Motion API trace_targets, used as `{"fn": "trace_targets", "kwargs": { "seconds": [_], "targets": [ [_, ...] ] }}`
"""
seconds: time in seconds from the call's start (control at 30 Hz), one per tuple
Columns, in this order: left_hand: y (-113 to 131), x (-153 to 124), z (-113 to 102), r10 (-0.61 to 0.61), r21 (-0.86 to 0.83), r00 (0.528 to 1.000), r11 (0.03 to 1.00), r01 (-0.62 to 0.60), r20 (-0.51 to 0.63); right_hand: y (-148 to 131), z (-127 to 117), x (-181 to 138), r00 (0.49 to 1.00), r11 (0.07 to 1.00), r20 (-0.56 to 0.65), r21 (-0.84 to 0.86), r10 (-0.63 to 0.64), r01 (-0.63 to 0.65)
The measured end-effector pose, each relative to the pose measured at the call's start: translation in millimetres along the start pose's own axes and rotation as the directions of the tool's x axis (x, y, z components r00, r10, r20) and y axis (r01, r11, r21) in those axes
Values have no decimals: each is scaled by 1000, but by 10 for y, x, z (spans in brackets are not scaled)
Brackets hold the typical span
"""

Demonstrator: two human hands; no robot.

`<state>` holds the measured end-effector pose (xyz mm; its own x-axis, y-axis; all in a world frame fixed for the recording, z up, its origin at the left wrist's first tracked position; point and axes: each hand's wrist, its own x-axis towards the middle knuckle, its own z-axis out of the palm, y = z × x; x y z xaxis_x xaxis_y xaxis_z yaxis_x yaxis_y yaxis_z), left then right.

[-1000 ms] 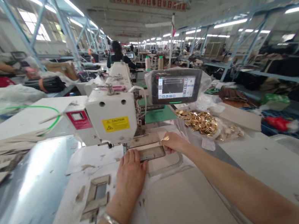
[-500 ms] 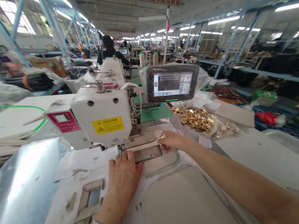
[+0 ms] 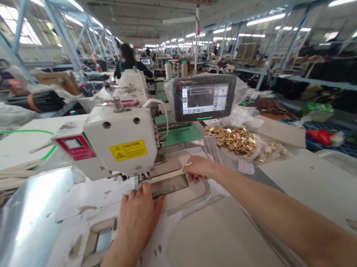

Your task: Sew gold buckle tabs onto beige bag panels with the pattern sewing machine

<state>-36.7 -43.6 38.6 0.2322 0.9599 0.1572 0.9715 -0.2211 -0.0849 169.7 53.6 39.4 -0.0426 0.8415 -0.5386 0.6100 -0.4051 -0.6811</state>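
A white sewing machine head (image 3: 121,145) with a yellow caution label stands in front of me. Below it a metal frame with a long slot (image 3: 170,184) lies on a beige panel (image 3: 176,200) with a rounded corner. My left hand (image 3: 138,209), a silver bangle on its wrist, rests with bent fingers on the frame's left end, close to the needle area. The fingers of my right hand (image 3: 199,168) are pinched at the right end of a narrow beige strip (image 3: 166,173) running along the slot. Its fingertips partly cover that end.
A control screen (image 3: 205,97) stands behind my right hand. Gold metal fittings (image 3: 237,141) are heaped on plastic to the right. Another large beige panel (image 3: 215,246) lies nearest me, and a cut-out template (image 3: 96,247) lies left. A person (image 3: 129,61) sits farther back.
The metal frame and the panel beneath it have shifted slightly left under the machine head. Both hands have moved left along with them, keeping their contact.
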Motion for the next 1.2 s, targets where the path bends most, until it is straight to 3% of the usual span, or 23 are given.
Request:
{"fn": "trace_targets", "kwargs": {
  "seconds": [0.4,0.73,0.9,1.2],
  "targets": [
    [-610,-123,41,-69,42,997,997,68,18,-440,476,55,993,1000,117,9,1,-2],
    [-848,-190,69,-125,69,992,990,123,24,-627,674,90,983,1000,183,14,13,-16],
    [-830,-106,66,-124,29,992,992,123,24,-659,639,115,988,999,153,41,22,-28],
    [-571,-47,83,-59,-12,998,998,59,11,-420,347,148,990,997,131,58,52,-60]
  ]
}}
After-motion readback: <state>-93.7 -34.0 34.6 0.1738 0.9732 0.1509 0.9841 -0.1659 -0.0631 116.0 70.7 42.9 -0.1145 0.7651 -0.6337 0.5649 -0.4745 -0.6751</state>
